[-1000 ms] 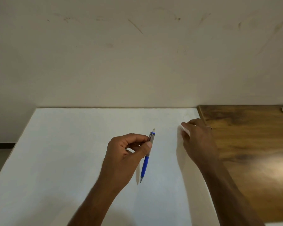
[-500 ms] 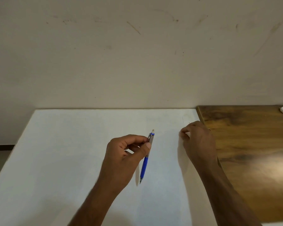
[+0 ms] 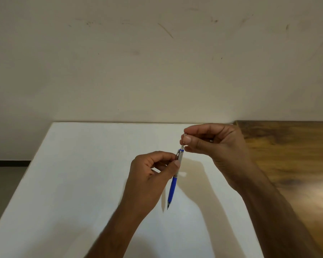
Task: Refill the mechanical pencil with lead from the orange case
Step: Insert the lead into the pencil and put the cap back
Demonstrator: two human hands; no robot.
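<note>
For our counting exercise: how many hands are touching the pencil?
2. The left hand grips the pencil at mid-barrel; the right hand pinches its top end, above the white surface.

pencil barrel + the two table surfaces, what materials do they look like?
Mechanical pencil: probably plastic. The lower grip is opaque blue with a soft sheen; the upper barrel looks grey-silver, so a metallic finish can't be ruled out. White tabletop: smooth, matte, uniform, likely laminate or painted board. Brown surface: wood grain with glossy glare, either varnished wood or veneer.
</note>
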